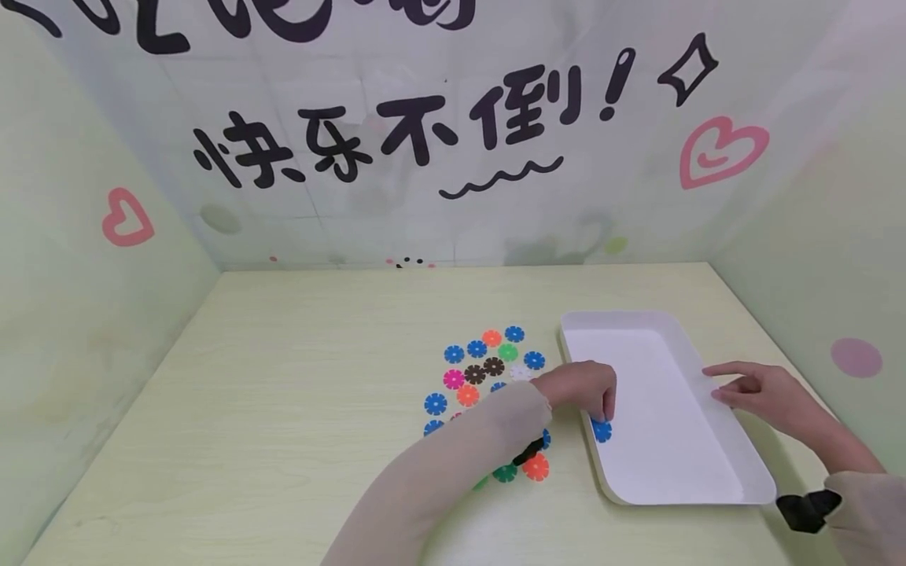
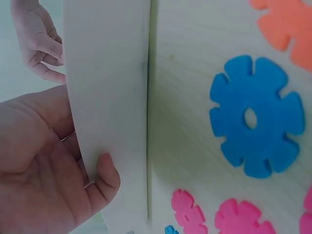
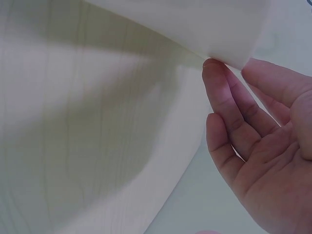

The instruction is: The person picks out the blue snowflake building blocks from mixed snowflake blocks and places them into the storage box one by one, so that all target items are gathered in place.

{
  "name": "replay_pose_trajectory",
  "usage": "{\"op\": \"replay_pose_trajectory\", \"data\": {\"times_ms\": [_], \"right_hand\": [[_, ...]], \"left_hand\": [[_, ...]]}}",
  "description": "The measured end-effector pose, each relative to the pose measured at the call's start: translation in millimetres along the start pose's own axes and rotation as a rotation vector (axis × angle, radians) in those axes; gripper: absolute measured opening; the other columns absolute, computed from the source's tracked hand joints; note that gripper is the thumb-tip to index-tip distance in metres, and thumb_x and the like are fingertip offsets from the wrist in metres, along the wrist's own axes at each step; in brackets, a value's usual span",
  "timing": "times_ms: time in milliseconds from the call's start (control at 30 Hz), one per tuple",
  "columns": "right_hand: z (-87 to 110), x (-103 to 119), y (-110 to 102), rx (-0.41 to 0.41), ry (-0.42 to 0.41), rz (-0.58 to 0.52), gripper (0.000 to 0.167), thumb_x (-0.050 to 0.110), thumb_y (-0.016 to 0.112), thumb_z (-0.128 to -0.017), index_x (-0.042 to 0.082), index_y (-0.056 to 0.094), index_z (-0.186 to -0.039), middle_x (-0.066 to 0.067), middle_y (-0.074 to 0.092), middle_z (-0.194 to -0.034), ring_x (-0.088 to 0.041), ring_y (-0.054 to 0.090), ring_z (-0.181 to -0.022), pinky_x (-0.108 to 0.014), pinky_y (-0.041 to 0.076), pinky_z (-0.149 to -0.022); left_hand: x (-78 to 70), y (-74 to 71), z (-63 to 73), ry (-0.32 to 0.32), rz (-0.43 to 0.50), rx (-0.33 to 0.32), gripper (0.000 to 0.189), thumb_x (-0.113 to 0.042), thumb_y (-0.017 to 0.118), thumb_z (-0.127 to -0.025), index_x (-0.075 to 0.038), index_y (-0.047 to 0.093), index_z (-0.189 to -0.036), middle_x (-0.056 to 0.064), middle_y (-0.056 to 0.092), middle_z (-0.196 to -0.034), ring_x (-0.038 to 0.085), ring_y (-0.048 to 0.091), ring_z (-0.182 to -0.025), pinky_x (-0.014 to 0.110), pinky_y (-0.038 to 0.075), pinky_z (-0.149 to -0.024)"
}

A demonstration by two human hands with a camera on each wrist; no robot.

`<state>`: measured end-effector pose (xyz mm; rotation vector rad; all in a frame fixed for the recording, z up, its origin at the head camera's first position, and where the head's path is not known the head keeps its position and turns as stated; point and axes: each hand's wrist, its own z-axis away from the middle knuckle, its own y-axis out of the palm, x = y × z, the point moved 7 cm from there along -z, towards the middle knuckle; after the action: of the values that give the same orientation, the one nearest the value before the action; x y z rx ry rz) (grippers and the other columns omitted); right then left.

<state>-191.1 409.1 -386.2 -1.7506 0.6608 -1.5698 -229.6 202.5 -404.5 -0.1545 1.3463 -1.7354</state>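
Note:
A white tray [image 1: 658,409] lies on the right of the table. Reaching over its left wall, my left hand [image 1: 583,387] pinches a blue snowflake disc [image 1: 602,431] just inside the tray. In the left wrist view the tray wall hides that disc and the tips of several fingers of the left hand [image 2: 44,161]. At the tray's right rim, my right hand [image 1: 767,401] holds the edge, thumb and fingers against it; the right wrist view shows the right hand [image 3: 263,131] at the rim's underside. Snowflake discs of several colours, such as an orange disc [image 1: 535,467], lie left of the tray.
My left forearm [image 1: 453,448] crosses over the discs and covers some. A pale wooden table [image 1: 248,409] extends to the left. Printed cloth walls [image 1: 396,212] enclose the back and both sides. Black bands [image 1: 808,511] sit at the wrists.

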Motion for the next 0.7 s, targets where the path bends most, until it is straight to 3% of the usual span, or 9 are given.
{"op": "replay_pose_trajectory", "data": {"times_ms": [233, 433, 533, 700], "right_hand": [[0.0, -1.3, 0.0, 0.003, -0.001, -0.009, 0.026, 0.005, 0.068, -0.081, 0.002, 0.063, -0.106, 0.002, 0.067, -0.074, 0.000, 0.059, -0.066, -0.019, 0.046, -0.056], [-1.5, 0.9, -1.2, 0.004, -0.013, 0.006, 0.027, 0.005, 0.067, -0.081, 0.001, 0.062, -0.107, 0.003, 0.067, -0.073, -0.001, 0.059, -0.066, -0.019, 0.045, -0.055], [-1.5, 1.0, -1.0, 0.006, -0.010, 0.014, 0.027, 0.005, 0.067, -0.081, -0.001, 0.061, -0.108, 0.001, 0.067, -0.074, -0.001, 0.059, -0.066, -0.020, 0.046, -0.056], [-0.3, 0.6, -0.9, 0.000, -0.009, 0.022, 0.028, 0.005, 0.067, -0.081, -0.002, 0.061, -0.107, 0.001, 0.067, -0.075, 0.000, 0.059, -0.067, -0.020, 0.047, -0.056]], "left_hand": [[0.3, 5.8, -2.8, -0.023, -0.014, 0.017, 0.009, -0.012, 0.072, -0.079, -0.019, 0.070, -0.075, -0.011, 0.057, -0.069, 0.004, 0.050, -0.068, 0.015, 0.039, -0.059], [2.5, 0.7, 2.7, -0.018, 0.045, -0.042, 0.008, -0.013, 0.071, -0.080, -0.021, 0.068, -0.078, -0.012, 0.056, -0.074, 0.004, 0.049, -0.072, 0.016, 0.040, -0.062], [3.8, -9.7, 12.6, 0.055, 0.105, -0.090, 0.008, -0.013, 0.069, -0.082, -0.020, 0.068, -0.086, -0.012, 0.055, -0.079, 0.004, 0.048, -0.075, 0.013, 0.040, -0.064], [15.6, -28.6, 38.2, 0.241, 0.150, -0.185, 0.016, -0.013, 0.067, -0.084, -0.015, 0.068, -0.100, -0.007, 0.055, -0.090, 0.004, 0.047, -0.082, 0.009, 0.039, -0.067]]}}
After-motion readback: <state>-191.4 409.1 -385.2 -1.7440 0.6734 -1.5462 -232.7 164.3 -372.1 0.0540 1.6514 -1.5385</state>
